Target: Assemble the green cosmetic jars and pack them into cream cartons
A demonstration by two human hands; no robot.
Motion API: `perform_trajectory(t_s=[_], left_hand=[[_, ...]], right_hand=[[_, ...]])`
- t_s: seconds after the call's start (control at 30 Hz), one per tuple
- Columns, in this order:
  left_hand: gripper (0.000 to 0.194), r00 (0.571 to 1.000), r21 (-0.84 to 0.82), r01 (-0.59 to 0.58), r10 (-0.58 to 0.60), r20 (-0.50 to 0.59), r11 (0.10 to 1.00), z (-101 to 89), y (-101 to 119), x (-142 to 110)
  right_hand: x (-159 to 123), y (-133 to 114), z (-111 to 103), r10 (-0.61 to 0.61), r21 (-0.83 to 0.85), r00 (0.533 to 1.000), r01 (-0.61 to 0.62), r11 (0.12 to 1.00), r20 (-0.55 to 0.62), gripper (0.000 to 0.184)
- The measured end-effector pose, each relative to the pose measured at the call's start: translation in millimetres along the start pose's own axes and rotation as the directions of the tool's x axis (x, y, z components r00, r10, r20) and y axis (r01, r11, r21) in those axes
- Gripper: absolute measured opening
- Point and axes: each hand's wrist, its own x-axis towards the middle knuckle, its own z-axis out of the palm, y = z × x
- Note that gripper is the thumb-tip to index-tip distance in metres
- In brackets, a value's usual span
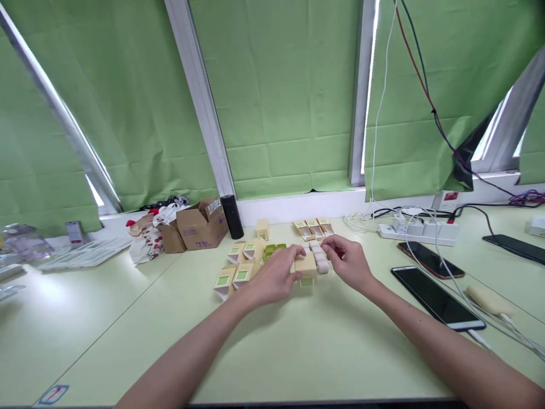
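My left hand (277,276) grips a small pale-yellow cardboard box (305,264) with a green label, thumb on the near side and fingers over the far edge. Just right of that box, a cluster of small white rounded pieces (322,266) lies on the table. My right hand (349,262) is beside them with its fingertips pinched together; whatever is between them, if anything, I cannot make out. Several open yellow boxes (242,275) lie left of my left hand, and small green pieces (272,249) sit behind it, partly covered.
More open yellow boxes (314,228) and one closed yellow box (263,228) are farther back. A brown carton (202,225) and a black cylinder (232,217) stand back left. To the right are phones (436,296), a power strip (419,232) and loose white cables.
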Motion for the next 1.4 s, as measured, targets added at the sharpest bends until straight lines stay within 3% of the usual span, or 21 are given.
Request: perform_trajectory(t_s=[0.13, 0.27, 0.37, 0.43, 0.5, 0.6, 0.83, 1.03, 1.27, 1.4], left_hand=[[0.038, 0.998, 0.023, -0.033, 0.032, 0.046, 0.999, 26.7, 1.3, -19.1], [0.044, 0.999, -0.03, -0.021, 0.022, 0.035, 0.999, 37.8, -10.8, -23.6], [0.052, 0.994, -0.125, -0.066, 0.054, -0.093, 0.99, 41.9, -23.3, -25.5], [0.044, 0.974, -0.178, -0.115, 0.075, -0.216, 0.977, 45.3, -31.2, -26.2], [0.037, 0.954, -0.2, -0.134, 0.072, -0.291, 0.97, 49.1, -37.1, -26.2], [0.038, 0.952, -0.199, -0.125, 0.061, -0.301, 0.972, 54.1, -40.6, -25.7], [0.046, 0.947, -0.166, -0.155, 0.098, -0.306, 0.974, 59.2, -36.7, -27.3], [0.043, 0.929, -0.166, -0.17, 0.102, -0.355, 0.971, 59.3, -34.6, -27.4], [0.036, 0.933, -0.262, -0.137, 0.036, -0.357, 0.955, 62.2, -35.5, -25.8], [0.036, 0.937, -0.294, -0.065, -0.043, -0.347, 0.954, 64.8, -38.1, -24.9]], right_hand=[[-13.5, 9.4, 8.0, 0.02, -0.051, 0.996, -0.016, 0.999, 0.089, 0.019], [-23.6, 17.0, 15.7, -0.057, -0.154, 0.984, 0.083, 0.985, 0.167, 0.016], [-28.2, 24.6, 17.6, -0.18, -0.224, 0.968, 0.217, 0.95, 0.174, 0.017], [-30.2, 28.4, 16.9, -0.283, -0.246, 0.943, 0.32, 0.915, 0.175, 0.019], [-31.5, 29.2, 14.9, -0.365, -0.217, 0.911, 0.402, 0.889, 0.193, 0.02], [-32.7, 25.4, 10.9, -0.439, -0.088, 0.861, 0.473, 0.877, 0.256, 0.027], [-36.7, 19.1, 11.6, -0.466, 0.005, 0.811, 0.496, 0.868, 0.353, 0.045], [-36.6, 22.2, 15.5, -0.458, -0.069, 0.818, 0.51, 0.858, 0.349, 0.043], [-35.1, 27.7, 20.0, -0.411, -0.226, 0.878, 0.464, 0.856, 0.246, 0.035], [-34.6, 26.9, 21.2, -0.404, -0.191, 0.896, 0.436, 0.88, 0.182, 0.034]])
